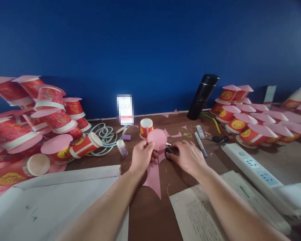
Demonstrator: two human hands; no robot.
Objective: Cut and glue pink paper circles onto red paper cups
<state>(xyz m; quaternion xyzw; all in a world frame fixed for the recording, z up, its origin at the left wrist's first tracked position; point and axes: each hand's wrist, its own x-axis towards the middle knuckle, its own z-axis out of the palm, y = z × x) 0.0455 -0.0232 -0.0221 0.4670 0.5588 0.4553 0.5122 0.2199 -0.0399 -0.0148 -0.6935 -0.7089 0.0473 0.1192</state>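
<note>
My left hand (143, 155) is closed, pinching a sheet of pink paper (157, 138) between thumb and fingers. A rounded outline shows on the paper's upper part. My right hand (187, 155) is closed around the black handle of small scissors (168, 154), whose short bright tip points at the paper's right edge. Most of the scissors is hidden by my fingers. Below my left hand lies a pointed pink paper offcut (153, 179). Just behind the paper stands a red and white paper cup (145, 128).
Stacked red cups with pink paper discs (52, 97) crowd the left; more capped cups (243, 120) stand right. A black bottle (203, 97) leans near the wall. A power strip (251, 164), marker (200, 144), glue stick (122, 148), cable (102, 134) and paper scraps surround my hands.
</note>
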